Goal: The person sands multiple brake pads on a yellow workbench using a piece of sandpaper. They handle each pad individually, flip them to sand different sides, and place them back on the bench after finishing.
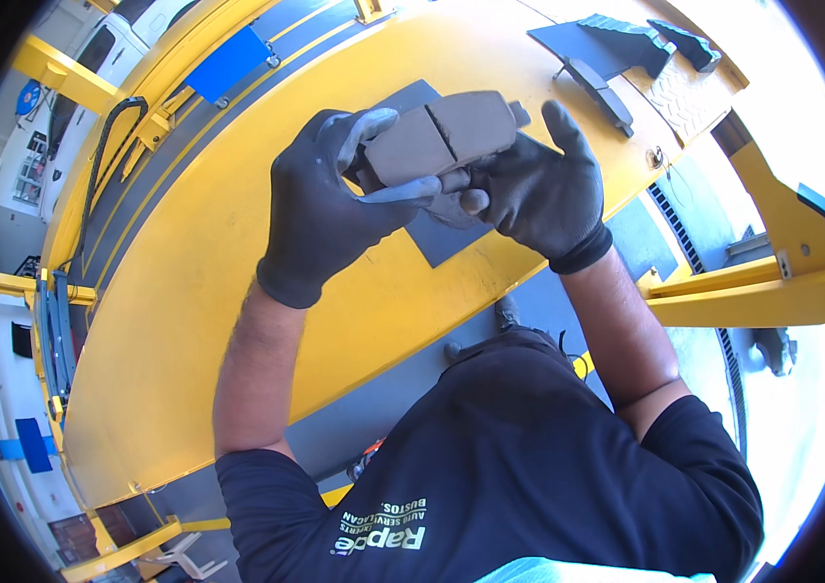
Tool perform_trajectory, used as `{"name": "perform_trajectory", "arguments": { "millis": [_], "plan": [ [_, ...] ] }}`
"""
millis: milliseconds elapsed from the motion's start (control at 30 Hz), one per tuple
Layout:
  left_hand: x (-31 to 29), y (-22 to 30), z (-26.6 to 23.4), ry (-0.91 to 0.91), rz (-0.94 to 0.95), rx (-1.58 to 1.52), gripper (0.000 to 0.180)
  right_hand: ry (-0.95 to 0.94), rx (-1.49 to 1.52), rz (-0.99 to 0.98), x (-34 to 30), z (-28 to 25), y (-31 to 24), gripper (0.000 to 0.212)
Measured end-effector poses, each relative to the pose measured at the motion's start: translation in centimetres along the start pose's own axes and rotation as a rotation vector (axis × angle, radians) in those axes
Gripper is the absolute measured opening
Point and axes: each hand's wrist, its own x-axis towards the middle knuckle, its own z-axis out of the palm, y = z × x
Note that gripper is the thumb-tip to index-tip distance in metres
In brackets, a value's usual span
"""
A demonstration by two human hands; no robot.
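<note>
A grey brake pad (443, 138) with a slot across its face is held up over the yellow tabletop. My left hand (335, 189), in a dark grey work glove, is closed on its left end, thumb above and fingers along the lower edge. My right hand (543, 189), gloved alike, has its fingers curled against the pad's underside and its thumb stretched away. Beneath the pad, near the right fingertips, a grey crumpled shape (456, 211) shows; I cannot tell what it is. A dark square mat (443, 243) lies on the table below.
Another brake pad (597, 94) rests at the far right of the yellow table (189, 340). Dark angular pieces (626, 44) lie beyond it. A yellow lift arm (742, 291) stands at the right. A blue wheeled panel (228, 66) and a white vehicle (106, 49) are at the far left.
</note>
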Motion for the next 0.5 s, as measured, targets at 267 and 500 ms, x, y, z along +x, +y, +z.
{"name": "perform_trajectory", "arguments": {
  "millis": [267, 500],
  "plan": [
    [-1.0, 2.1, 3.1, 0.176, -0.22, -0.233, 0.053, 0.216, -0.627, -0.387, 1.4, -0.6, 2.8, 0.065],
    [-1.3, 3.1, 4.0, 0.092, -0.32, -0.446, 0.05, 0.446, -0.979, -0.54, 2.8, 1.8, 4.0, 0.06]
  ]
}}
